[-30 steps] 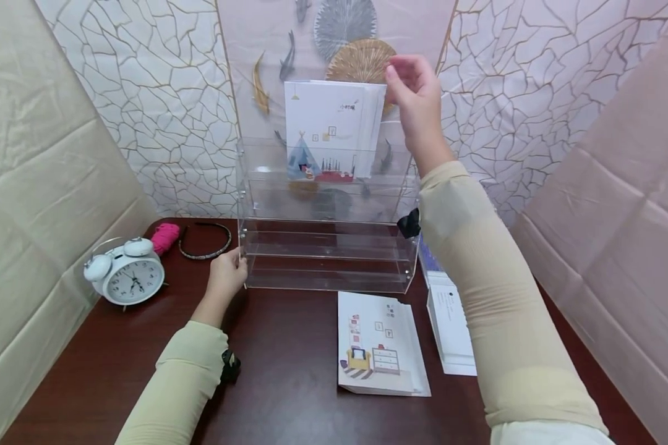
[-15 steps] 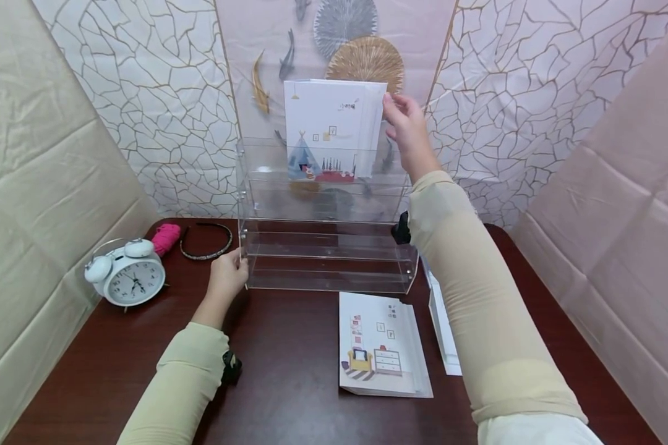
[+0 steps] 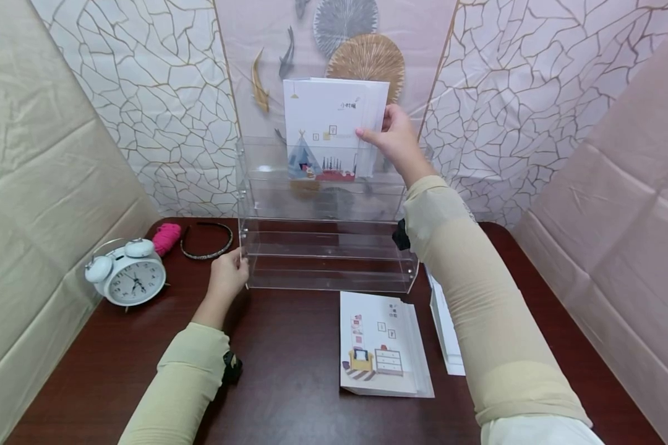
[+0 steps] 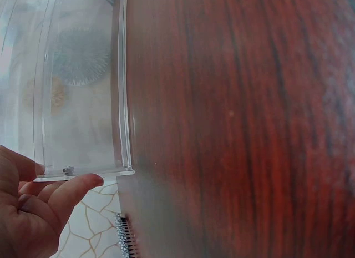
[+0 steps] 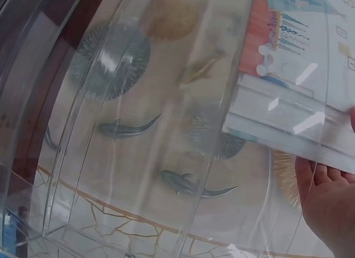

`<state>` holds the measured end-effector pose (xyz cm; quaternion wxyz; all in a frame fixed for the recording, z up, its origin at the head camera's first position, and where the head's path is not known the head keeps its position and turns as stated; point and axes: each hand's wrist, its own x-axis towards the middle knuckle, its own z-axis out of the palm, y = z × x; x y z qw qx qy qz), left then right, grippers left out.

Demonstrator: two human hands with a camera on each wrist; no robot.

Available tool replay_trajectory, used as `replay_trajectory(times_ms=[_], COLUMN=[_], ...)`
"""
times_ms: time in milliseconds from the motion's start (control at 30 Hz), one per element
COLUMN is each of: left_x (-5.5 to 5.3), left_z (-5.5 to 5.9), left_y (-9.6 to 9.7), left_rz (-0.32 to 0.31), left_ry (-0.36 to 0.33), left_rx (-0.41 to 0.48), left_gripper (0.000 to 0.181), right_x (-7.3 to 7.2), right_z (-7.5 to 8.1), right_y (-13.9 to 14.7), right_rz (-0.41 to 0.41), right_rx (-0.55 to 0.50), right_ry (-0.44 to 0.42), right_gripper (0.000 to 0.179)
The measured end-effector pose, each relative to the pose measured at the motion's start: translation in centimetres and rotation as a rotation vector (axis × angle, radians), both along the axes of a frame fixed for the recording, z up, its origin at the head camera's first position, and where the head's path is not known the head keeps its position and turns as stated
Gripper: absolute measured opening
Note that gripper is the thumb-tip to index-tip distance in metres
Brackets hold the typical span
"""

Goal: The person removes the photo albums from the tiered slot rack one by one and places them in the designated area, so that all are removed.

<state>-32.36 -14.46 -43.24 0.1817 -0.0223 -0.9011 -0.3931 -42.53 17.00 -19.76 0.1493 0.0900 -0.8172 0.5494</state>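
Note:
A clear acrylic display rack (image 3: 328, 247) with stepped tiers stands on the table. In its top tier leans a small stack of white illustrated booklets (image 3: 334, 117), the front one printed with a blue tent. My right hand (image 3: 398, 141) holds the stack's right edge, thumb on the front and fingers behind; the right wrist view shows the fingers (image 5: 327, 172) at the booklets' edge. Low on the rack's left side, my left hand (image 3: 228, 275) pinches the side panel (image 4: 83, 175) between thumb and fingers. Another stack of white booklets (image 3: 386, 346) lies flat in front of the rack.
A white alarm clock (image 3: 135, 281), a pink bundle of yarn (image 3: 166, 238) and a dark headband (image 3: 206, 256) sit at left. More white booklets (image 3: 446, 327) lie at right, partly hidden by my right arm. A patterned cloth backdrop (image 3: 161, 93) hangs behind.
My right hand has come down from beside the booklets' top right corner and taken hold of their right edge. The left hand keeps its place on the rack.

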Motion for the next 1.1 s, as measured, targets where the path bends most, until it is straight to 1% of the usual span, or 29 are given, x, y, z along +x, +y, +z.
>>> replay_trajectory(times_ms=[200,267,433,500,633,800,933,1033,1100], left_x=[0.0,0.0,-0.1,-0.1,-0.1,-0.2,-0.3,-0.3,-0.3], left_z=[0.3,0.4,0.2,0.2,0.1,0.0,-0.1,-0.1,-0.1], left_y=[-0.1,-0.1,-0.1,0.0,-0.2,-0.2,-0.2,-0.2,-0.3], left_rz=[-0.004,-0.009,-0.024,-0.025,-0.024,-0.012,-0.014,-0.016,-0.009], left_ry=[-0.037,-0.045,-0.037,-0.028,-0.033,-0.027,-0.014,-0.007,-0.007], left_rx=[0.014,0.019,0.005,-0.007,-0.001,0.007,0.004,0.0,0.007], left_gripper=[0.035,0.035,0.034,0.033,0.034,0.034,0.033,0.033,0.033], right_x=[-0.2,-0.1,0.2,0.3,0.4,0.4,0.4,0.4,0.3], right_z=[0.1,0.2,0.5,0.8,1.6,2.7,3.4,4.0,4.3], right_y=[-0.3,-0.4,-0.5,-0.7,-1.0,-1.4,-1.2,-1.0,-1.0], right_rz=[-0.035,-0.043,-0.054,-0.062,-0.057,-0.009,0.015,0.012,0.022], right_rx=[0.134,0.148,0.159,0.177,0.205,0.181,0.158,0.156,0.135], right_ry=[0.01,0.014,0.034,0.049,0.098,0.161,0.185,0.185,0.192], right_gripper=[0.049,0.048,0.048,0.049,0.051,0.05,0.05,0.05,0.05])
